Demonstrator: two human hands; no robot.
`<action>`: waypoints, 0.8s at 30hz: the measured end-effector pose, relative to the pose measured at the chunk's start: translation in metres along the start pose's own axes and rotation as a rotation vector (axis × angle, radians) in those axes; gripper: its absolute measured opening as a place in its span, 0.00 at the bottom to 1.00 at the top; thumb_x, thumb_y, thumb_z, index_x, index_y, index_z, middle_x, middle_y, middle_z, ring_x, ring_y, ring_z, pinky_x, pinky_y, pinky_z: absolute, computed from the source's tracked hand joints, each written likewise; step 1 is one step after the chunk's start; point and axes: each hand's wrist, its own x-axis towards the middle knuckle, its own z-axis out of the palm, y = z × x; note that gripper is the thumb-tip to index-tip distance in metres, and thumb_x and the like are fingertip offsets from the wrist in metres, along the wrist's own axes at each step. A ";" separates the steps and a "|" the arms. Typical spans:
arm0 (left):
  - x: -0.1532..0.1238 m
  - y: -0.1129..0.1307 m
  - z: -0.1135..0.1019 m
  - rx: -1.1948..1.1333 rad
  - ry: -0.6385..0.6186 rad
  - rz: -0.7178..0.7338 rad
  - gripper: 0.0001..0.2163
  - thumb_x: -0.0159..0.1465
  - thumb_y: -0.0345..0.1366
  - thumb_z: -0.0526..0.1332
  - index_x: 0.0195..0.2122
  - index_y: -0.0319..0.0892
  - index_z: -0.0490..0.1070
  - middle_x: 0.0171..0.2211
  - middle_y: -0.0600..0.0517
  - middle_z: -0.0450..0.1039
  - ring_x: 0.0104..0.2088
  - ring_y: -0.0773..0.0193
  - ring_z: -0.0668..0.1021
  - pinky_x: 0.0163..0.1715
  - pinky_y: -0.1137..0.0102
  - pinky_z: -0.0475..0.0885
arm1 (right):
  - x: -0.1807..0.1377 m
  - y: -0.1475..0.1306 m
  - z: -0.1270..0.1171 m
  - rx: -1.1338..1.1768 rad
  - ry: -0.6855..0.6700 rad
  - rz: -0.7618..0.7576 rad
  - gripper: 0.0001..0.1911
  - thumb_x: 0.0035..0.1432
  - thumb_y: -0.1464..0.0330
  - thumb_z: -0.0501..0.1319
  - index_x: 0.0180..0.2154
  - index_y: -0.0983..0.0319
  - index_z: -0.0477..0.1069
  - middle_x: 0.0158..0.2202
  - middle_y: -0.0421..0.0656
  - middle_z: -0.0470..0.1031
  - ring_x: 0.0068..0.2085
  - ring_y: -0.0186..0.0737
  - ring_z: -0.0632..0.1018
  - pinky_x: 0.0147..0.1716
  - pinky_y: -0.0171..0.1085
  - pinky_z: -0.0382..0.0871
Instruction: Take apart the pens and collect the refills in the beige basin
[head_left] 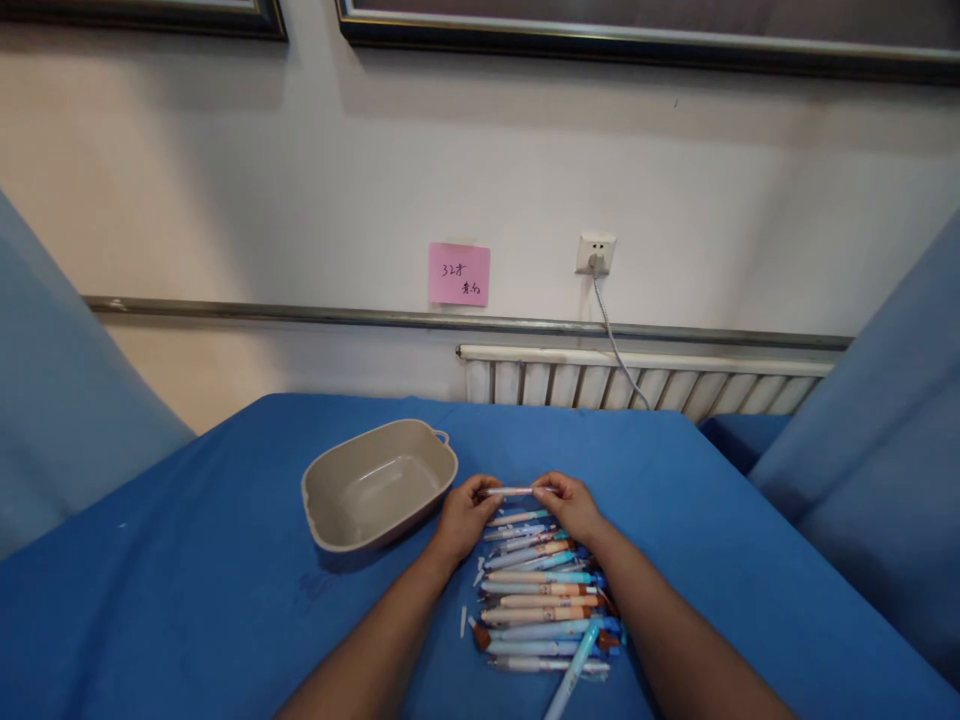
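Note:
Between my two hands a slim, pale pinkish pen lies level, just above the far end of a column of pens. My left hand pinches its left end, and my right hand pinches the right end. Below them, several pens in pale blue, peach and white lie side by side across the blue cloth. One light blue pen rests slantwise over the near end of the column. Small white pieces are scattered along its left side.
A beige plastic basin with nothing in it stands left of my hands. Blue cloth covers the table. Behind it are a radiator, a metal rail, a plugged-in cord and a pink note. Blue curtains hang at both sides.

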 end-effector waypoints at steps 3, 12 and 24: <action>-0.001 0.002 0.000 0.008 -0.014 -0.015 0.18 0.58 0.49 0.55 0.27 0.38 0.72 0.18 0.53 0.70 0.20 0.63 0.72 0.22 0.70 0.66 | 0.000 0.000 -0.002 0.030 -0.002 0.010 0.15 0.50 0.58 0.58 0.31 0.63 0.73 0.21 0.36 0.66 0.24 0.33 0.65 0.26 0.32 0.60; 0.001 -0.001 0.000 -0.025 -0.006 0.000 0.18 0.58 0.51 0.56 0.28 0.38 0.72 0.20 0.53 0.71 0.21 0.64 0.73 0.23 0.71 0.67 | 0.003 0.006 -0.003 0.112 -0.013 0.052 0.17 0.48 0.55 0.60 0.30 0.63 0.71 0.19 0.35 0.64 0.22 0.30 0.63 0.23 0.31 0.58; 0.002 -0.001 -0.001 -0.015 0.021 -0.005 0.22 0.61 0.53 0.50 0.27 0.39 0.70 0.19 0.53 0.70 0.19 0.65 0.72 0.21 0.72 0.66 | 0.003 0.001 -0.006 0.152 -0.007 0.072 0.17 0.47 0.54 0.60 0.28 0.62 0.70 0.19 0.35 0.63 0.22 0.31 0.63 0.23 0.31 0.59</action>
